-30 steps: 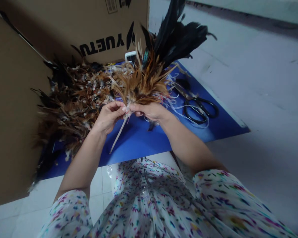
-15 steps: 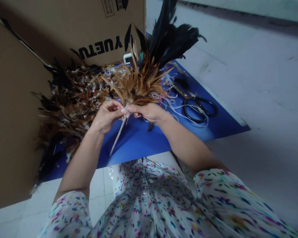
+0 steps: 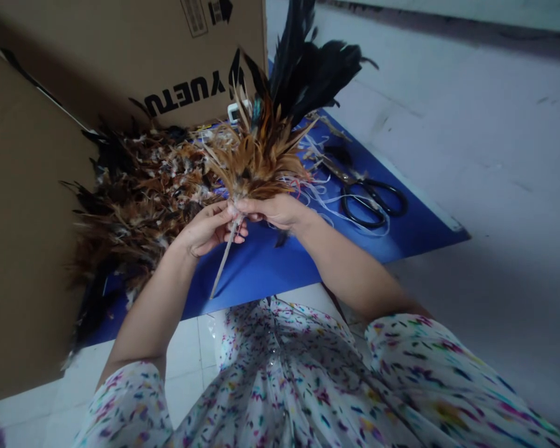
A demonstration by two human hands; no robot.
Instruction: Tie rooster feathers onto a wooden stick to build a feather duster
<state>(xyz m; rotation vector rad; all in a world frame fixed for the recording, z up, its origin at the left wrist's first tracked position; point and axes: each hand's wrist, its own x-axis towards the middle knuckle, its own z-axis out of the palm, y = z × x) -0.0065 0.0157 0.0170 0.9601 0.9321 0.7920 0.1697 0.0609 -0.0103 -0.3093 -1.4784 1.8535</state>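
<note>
Brown feathers with long black plumes form a feather duster (image 3: pixel 261 158) on a thin pale stick (image 3: pixel 221 267). My left hand (image 3: pixel 210 227) is closed at the base of the feathers, thumb and finger pinching where they meet the stick. From the other side my right hand (image 3: pixel 275 210) pinches the same spot, its fingers partly hidden under the feathers. Whitish, faintly pink binding shows between the fingertips. The stick slants down toward the table's front edge, its lower end bare.
A heap of brown and black feathers (image 3: pixel 144 186) covers the left of the blue table (image 3: pixel 280 267). Black-handled scissors (image 3: pixel 366 199) and loose pale string (image 3: pixel 326 199) lie at the right. Cardboard boxes (image 3: pixel 112 56) stand behind and left; a wall (image 3: pixel 494 155) borders the right.
My left hand has shifted its grip slightly at the binding, its lower fingers now showing behind the stick. The duster sits a little further left in view, and its stick is slightly steeper.
</note>
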